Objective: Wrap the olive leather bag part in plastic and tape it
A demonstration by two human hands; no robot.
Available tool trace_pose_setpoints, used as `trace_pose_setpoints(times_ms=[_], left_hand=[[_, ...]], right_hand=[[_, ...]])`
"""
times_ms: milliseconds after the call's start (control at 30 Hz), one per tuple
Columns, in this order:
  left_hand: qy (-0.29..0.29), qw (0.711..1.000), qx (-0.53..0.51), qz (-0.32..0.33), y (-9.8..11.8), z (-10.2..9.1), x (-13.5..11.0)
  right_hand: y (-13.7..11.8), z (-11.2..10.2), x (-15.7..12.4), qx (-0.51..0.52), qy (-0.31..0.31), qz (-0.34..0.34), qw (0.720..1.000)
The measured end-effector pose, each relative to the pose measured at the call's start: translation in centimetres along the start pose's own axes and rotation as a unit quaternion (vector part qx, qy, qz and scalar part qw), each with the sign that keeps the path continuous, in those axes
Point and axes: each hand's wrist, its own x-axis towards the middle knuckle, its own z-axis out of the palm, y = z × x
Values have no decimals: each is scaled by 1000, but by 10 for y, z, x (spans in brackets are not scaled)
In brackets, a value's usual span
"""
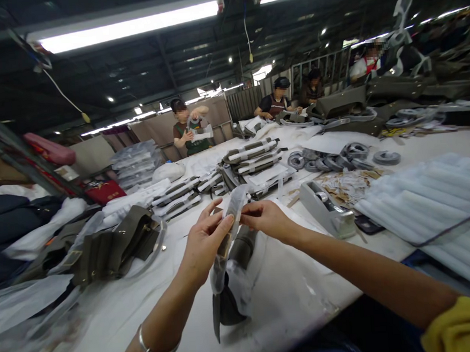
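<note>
My left hand [203, 243] is closed around a bag strap [218, 271] wrapped in translucent film, with the thumb pressed on the wrap. My right hand [269, 220] has thumb and forefinger pinched together at the upper part of the same wrapped strap, on its right side. Below the hands, a dark olive bag piece [230, 307], partly covered by the clear wrapping, hangs down to the white tabletop [293, 322]. What lies exactly between my right fingertips is too small to make out.
Dark olive bags [115, 246] lie at left, and stacked wrapped pieces [253, 158] ahead. A grey tape dispenser [326, 210], tape-like rolls [354, 151] and white foam sheets [433, 199] are at right. A co-worker [191, 128] stands across the table; several others sit farther right.
</note>
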Motion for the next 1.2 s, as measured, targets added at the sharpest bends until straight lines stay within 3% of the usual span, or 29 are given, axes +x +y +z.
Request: trace_pose_setpoints(times_ms=[100, 267, 433, 567, 667, 733, 833, 900, 1033, 1200], left_hand=[[8, 997, 65, 31, -3, -3, 0], [15, 993, 97, 67, -10, -3, -1], [50, 988, 118, 90, -16, 6, 0], [78, 996, -37, 0, -20, 15, 0], [100, 976, -173, -90, -22, 19, 0], [104, 966, -213, -106, -23, 20, 1], [118, 965, -219, -77, -26, 21, 1], [122, 968, -211, -59, -27, 21, 1], [98, 974, -200, -53, -28, 21, -2], [91, 981, -168, -34, -23, 21, -3]], right_hand=[[-10, 3, 0, 107, -38, 52, 992], [-24, -7, -13, 245, -121, 124, 954], [-24, 0, -19, 176, -72, 72, 979], [-20, 12, -18, 173, -17, 55, 983], [-19, 14, -17, 176, -15, 55, 983], [-20, 12, -17, 158, -22, 55, 986], [-24, 6, -17, 150, -30, 85, 985], [-24, 1, -19, 214, -23, 125, 969], [-11, -8, -27, 376, -11, 186, 907], [8, -11, -35, 451, -92, 155, 874]])
